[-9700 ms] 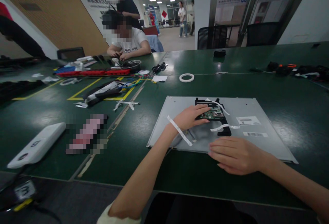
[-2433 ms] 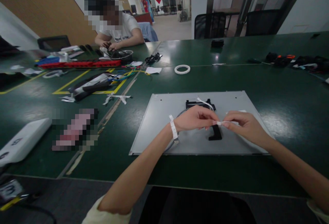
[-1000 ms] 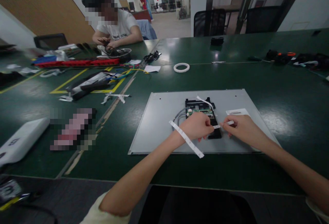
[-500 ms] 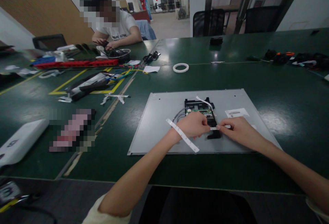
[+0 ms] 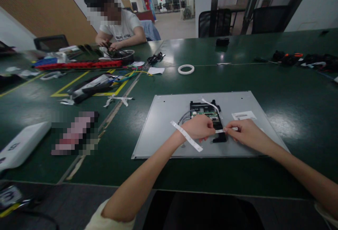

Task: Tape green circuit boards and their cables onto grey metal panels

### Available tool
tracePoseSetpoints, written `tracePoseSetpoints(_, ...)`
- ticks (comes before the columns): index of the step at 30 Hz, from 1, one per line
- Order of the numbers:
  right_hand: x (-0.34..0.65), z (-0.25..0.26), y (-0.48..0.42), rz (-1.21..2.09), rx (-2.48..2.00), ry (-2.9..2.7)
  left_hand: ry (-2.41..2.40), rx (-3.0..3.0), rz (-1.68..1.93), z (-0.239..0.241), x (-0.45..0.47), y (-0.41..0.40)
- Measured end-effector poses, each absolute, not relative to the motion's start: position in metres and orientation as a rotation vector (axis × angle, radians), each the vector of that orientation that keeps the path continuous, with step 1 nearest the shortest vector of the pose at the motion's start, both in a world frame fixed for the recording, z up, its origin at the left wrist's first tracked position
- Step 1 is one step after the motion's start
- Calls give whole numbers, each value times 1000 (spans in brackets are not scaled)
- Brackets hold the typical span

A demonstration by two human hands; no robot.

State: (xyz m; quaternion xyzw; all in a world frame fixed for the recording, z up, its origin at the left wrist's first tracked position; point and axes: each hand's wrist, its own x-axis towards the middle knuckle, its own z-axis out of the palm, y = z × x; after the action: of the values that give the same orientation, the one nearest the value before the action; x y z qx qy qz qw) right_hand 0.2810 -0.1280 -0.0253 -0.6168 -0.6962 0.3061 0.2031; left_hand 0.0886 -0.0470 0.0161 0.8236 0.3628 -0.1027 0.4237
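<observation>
Both hands low over the grey panel (image 5: 158,128), which lies flat on the green table (image 5: 111,163). My left hand (image 5: 199,128) is curled in, thumb and forefinger closed on the left end of a short white tape strip (image 5: 219,131). My right hand (image 5: 244,131) has thumb and forefinger pinched together on the same strip toward its right end, the other fingers loosely bent. Only a little of the strip shows between the two pinches, crossing the lower arm of the black bracket (image 5: 220,139).

The bracket sits on the panel, mostly beyond my fingers, its foot just below the strip. Green circuit board (image 5: 204,114) within it, just past my left knuckles; grey cables (image 5: 184,116) curve out on the left. An upper tape piece (image 5: 210,104) lies over the bracket's top right corner. A longer tape piece (image 5: 186,136) clings across my left wrist (handy place for it), both ends sticking out.

Hard to make out: my left hand covers the bracket's lower left side, and my left fingertips are partly tucked from sight. Can't tell whether the strip touches the bracket.
</observation>
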Motion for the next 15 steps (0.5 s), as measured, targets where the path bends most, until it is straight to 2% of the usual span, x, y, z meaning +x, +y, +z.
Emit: tracePoseSetpoints(15,281,-25,-129,835,-1726,-1936,895,2113,-262,13,87,-47)
